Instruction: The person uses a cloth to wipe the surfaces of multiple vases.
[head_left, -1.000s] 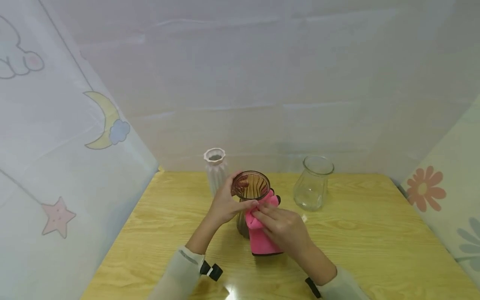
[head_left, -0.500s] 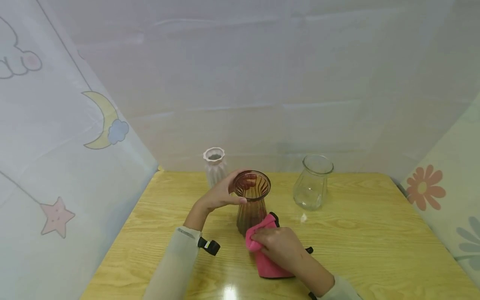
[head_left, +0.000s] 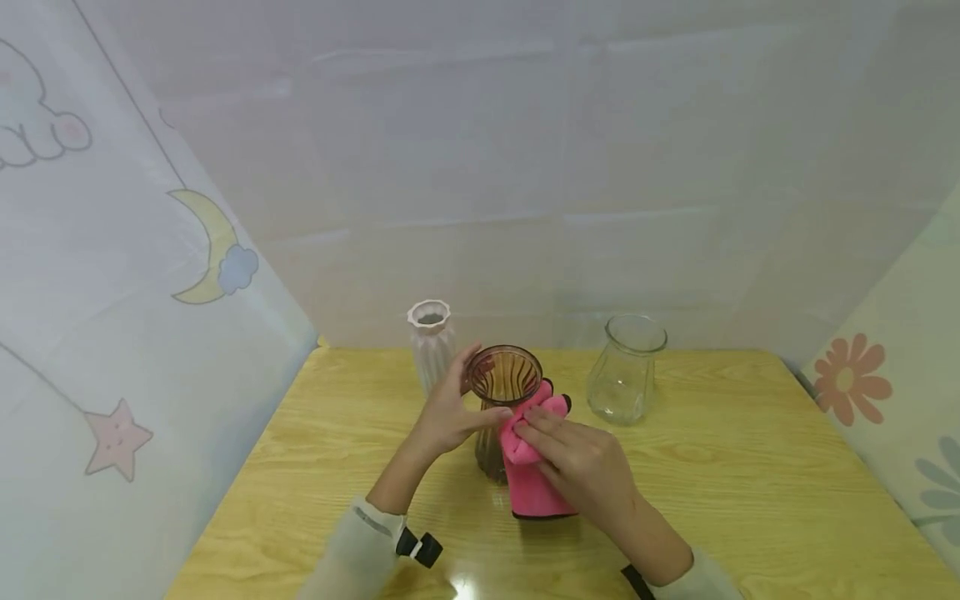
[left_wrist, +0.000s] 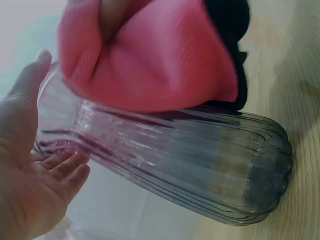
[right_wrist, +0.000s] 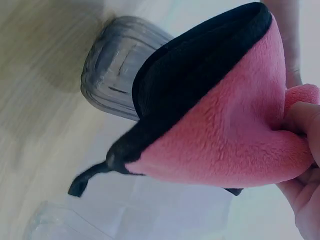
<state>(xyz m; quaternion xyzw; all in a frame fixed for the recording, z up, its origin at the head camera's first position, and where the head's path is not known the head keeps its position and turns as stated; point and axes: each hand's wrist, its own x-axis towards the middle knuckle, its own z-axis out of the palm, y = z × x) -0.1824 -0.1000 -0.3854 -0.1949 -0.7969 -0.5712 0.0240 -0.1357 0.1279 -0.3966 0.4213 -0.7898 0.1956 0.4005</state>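
A ribbed, tinted glass vase (head_left: 491, 454), purplish at the flared neck and grey toward the base, stands upright on the table. My left hand (head_left: 450, 417) grips it just below the rim, thumb at the near side and fingers round the back. Bunched in my right hand (head_left: 588, 467) is a pink cleaning cloth (head_left: 536, 492) with black edging. The cloth lies against the vase's right side near the neck, its lower part hanging down. In the right wrist view, a black loop (right_wrist: 85, 182) dangles from the cloth (right_wrist: 225, 120), which hides most of the vase (right_wrist: 117, 65).
Behind the left hand stands a white fluted vase (head_left: 432, 354). A clear glass vase (head_left: 622, 383) is at the back right of the wooden table (head_left: 750, 467). Printed sheets (head_left: 480, 167) enclose the table at the back and both sides.
My right hand slid the cloth down toward the vase's base half a second ago, then brought it back up to the neck. My left hand stays at the vase's rim.
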